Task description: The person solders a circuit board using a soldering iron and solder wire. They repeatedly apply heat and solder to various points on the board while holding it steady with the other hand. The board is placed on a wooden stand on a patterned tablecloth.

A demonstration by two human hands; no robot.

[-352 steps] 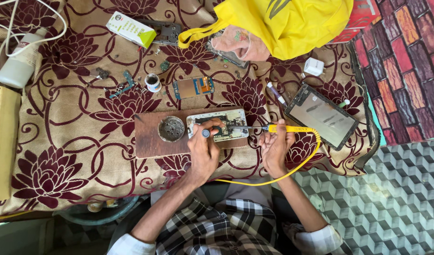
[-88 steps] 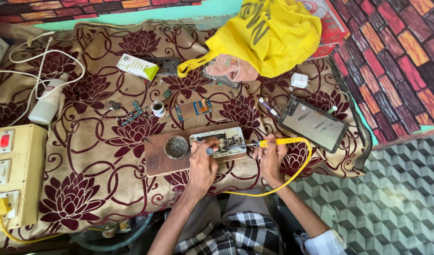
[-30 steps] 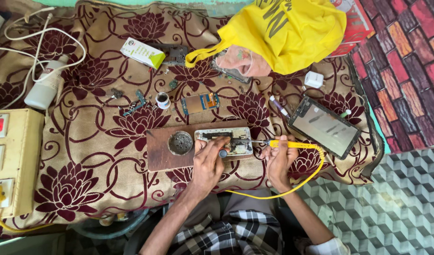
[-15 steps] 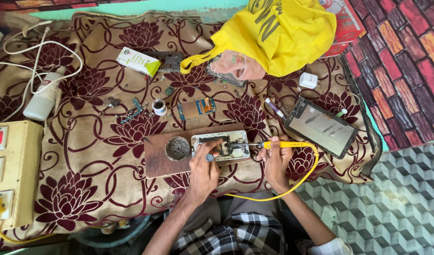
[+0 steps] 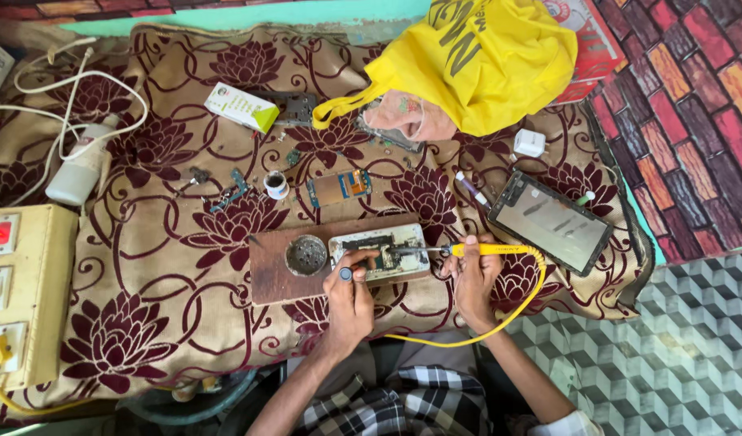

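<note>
Head view: hands (image 5: 351, 297) crowd circuit board (image 5: 379, 251) near cloth edge; iron (image 5: 476, 250) tip seemingly touching.

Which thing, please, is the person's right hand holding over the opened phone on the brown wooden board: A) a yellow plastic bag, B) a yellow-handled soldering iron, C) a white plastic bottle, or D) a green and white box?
B: the right hand grips the yellow-handled soldering iron, its metal tip reaching over the opened phone on the brown wooden board, while the left hand steadies that phone.
</note>
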